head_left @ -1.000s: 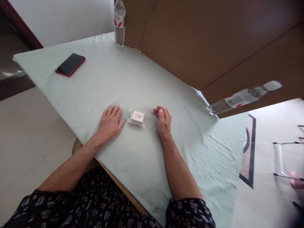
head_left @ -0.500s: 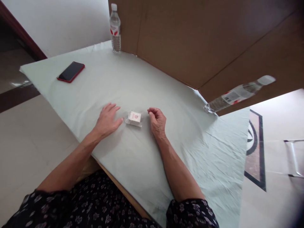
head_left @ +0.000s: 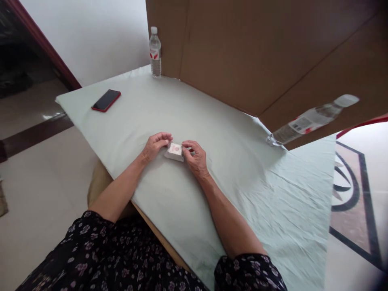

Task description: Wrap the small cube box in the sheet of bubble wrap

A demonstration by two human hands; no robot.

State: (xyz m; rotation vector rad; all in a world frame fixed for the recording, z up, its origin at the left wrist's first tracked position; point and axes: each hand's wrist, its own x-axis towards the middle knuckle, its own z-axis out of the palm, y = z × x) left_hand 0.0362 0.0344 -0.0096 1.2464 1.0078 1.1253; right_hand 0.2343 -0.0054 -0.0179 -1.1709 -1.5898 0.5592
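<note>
A small white block (head_left: 175, 150) with reddish print on top, in what looks like a clear plastic wrapper, lies on the pale green cloth between my hands. My left hand (head_left: 156, 146) has its thumb and fingers closed at the block's left end, by the wrapper's edge. At the opposite end, my right hand (head_left: 196, 158) pinches the wrapper's right edge with thumb and forefinger, its other fingers curled. The block seems to rest on the cloth, slightly tilted.
A phone (head_left: 106, 100) in a red case lies at the left of the cloth-covered table (head_left: 242, 194). One water bottle (head_left: 155, 54) stands at the back, another (head_left: 309, 121) at the right. Brown cardboard panels (head_left: 242, 52) rise along the far edge.
Both hands have closed in on the wrapped block, the left moving right from an open, spread pose and now closed at its end. The camera view has shifted slightly.
</note>
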